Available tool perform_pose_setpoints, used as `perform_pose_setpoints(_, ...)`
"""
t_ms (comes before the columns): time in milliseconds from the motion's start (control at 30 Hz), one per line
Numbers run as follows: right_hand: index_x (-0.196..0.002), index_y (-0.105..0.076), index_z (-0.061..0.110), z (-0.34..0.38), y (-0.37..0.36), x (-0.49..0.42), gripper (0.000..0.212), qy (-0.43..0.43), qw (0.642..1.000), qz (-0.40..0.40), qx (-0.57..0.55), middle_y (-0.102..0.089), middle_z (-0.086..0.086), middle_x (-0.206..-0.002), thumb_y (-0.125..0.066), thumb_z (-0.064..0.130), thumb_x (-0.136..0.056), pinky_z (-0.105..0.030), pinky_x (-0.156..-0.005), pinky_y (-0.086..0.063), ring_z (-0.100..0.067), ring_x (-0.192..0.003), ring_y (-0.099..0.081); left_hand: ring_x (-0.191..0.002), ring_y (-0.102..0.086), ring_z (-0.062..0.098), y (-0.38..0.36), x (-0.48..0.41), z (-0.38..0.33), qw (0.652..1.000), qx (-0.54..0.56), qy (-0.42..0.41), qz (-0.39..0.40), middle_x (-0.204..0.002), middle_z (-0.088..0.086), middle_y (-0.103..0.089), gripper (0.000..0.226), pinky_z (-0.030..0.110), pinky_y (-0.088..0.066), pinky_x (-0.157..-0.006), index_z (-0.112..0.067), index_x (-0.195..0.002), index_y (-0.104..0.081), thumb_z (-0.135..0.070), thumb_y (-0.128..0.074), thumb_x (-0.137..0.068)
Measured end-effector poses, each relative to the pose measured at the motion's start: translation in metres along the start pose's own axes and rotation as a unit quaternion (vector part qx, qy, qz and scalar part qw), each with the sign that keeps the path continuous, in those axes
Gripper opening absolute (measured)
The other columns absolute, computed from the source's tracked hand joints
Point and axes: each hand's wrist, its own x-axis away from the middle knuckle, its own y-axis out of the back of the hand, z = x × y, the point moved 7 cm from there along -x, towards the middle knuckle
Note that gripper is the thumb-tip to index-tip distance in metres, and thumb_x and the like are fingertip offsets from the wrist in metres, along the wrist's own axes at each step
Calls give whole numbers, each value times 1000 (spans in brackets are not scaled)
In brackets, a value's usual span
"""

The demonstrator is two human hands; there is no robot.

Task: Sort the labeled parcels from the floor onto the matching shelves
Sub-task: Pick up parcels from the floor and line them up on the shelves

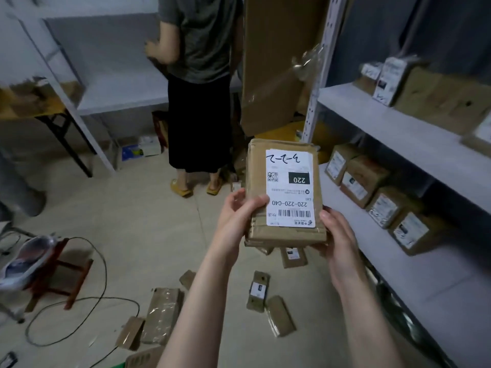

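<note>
Both hands hold one brown cardboard parcel (284,192) up in front of the chest. The left hand (239,216) grips its near left edge with the thumb laid across the top face, and the right hand (337,235) clasps the near right corner, fingers curled underneath. The parcel lies roughly flat, well above the floor and just left of the grey shelving unit (398,123). Its white label (289,187) faces up and reads upside down from here: "220" in a black box, "220-220-C40" beneath a barcode, and handwritten marks at the far end. On the lower shelf a row of labelled boxes (372,192) stands side by side; more boxes (425,88) sit on the shelf above. Scattered on the tiled floor below the arms are small flat packets (259,290) and a longer taped one (162,314) — some label up, some not. Another person (202,75) stands further back, facing away towards a second shelf, beside a tall cardboard carton (279,62). At the left a red stool (58,272) carries a crumpled plastic bag, and a black cable (93,301) loops across the floor near it.
</note>
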Motion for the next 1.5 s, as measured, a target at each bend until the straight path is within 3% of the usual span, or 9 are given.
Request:
perform_pose_setpoints(167,-117,-63,21,26,41,-1,46,19,1000,12,-17,-76,1,-100,-66,43,-76,-21,-61,-54,-12,-86,-73,-102,-70,16,-52,2,-7,999,-11,-24,24,-120,4,-69,93,31,-52,-84,-15,-132,-54,-51,-80,-51)
perform_pose_setpoints(267,-116,-62,22,40,69,0,47,32,999,9,-24,-76,2,-100,-73,41,-74,-25,-68,-55,-13,-90,-72,-102,-70,18,-82,3,-5,999,-4,-23,31,-121,7,-68,96,34,-55,-86,-14,-133,-52,-52,-81,-50)
perform_pose_setpoints(467,-120,-61,28,52,129,5,73,19,1000,-15,-11,-74,6,-110,-71,60,-56,-43,-84,-58,-17,-103,-70,-85,-72,11,-152,13,6,999,25,-9,45,-115,6,-69,77,22,-52,-59,-11,-132,-48,-40,-80,-68)
perform_pose_setpoints(567,-120,-62,28,57,157,11,74,23,999,-42,-18,-73,4,-113,-76,59,-55,-49,-85,-58,-22,-106,-70,-88,-72,12,-182,16,12,997,21,-1,68,-116,5,-68,82,25,-53,-65,-13,-137,-43,-40,-80,-69)
perform_pose_setpoints(767,-118,-61,26,67,200,26,59,44,993,-102,-35,-74,1,-113,-74,49,-66,-45,-85,-58,-22,-103,-71,-95,-72,16,-228,19,25,992,0,7,125,-116,3,-68,88,37,-57,-86,-18,-135,-43,-50,-79,-62)
perform_pose_setpoints(867,-120,-60,22,72,214,34,71,66,986,-147,-42,-73,-1,-114,-73,55,-58,-37,-80,-58,-21,-102,-71,-98,-72,17,-245,19,34,987,-12,17,158,-115,2,-70,86,44,-56,-91,-23,-134,-45,-54,-79,-62)
perform_pose_setpoints(1067,-122,-59,16,76,236,46,77,97,967,-229,-55,-68,-9,-121,-72,54,-57,-32,-75,-59,-24,-104,-69,-107,-68,22,-275,14,39,975,-28,24,219,-116,4,-70,88,39,-54,-85,-19,-132,-51,-64,-74,-60)
perform_pose_setpoints(1300,-125,-59,15,92,252,48,61,133,948,-280,-72,-71,-10,-117,-73,38,-70,-46,-87,-54,-28,-105,-69,-107,-67,23,-304,-7,21,962,-16,23,272,-114,7,-70,93,33,-54,-76,-13,-133,-48,-60,-70,-56)
perform_pose_setpoints(1500,-133,-51,8,94,247,36,63,157,921,-320,-161,-70,-14,-116,-71,27,-77,-37,-72,-57,-22,-95,-72,-108,-66,25,-323,-27,11,951,-5,17,307,-117,12,-67,101,41,-58,-83,-15,-137,-42,-54,-77,-51)
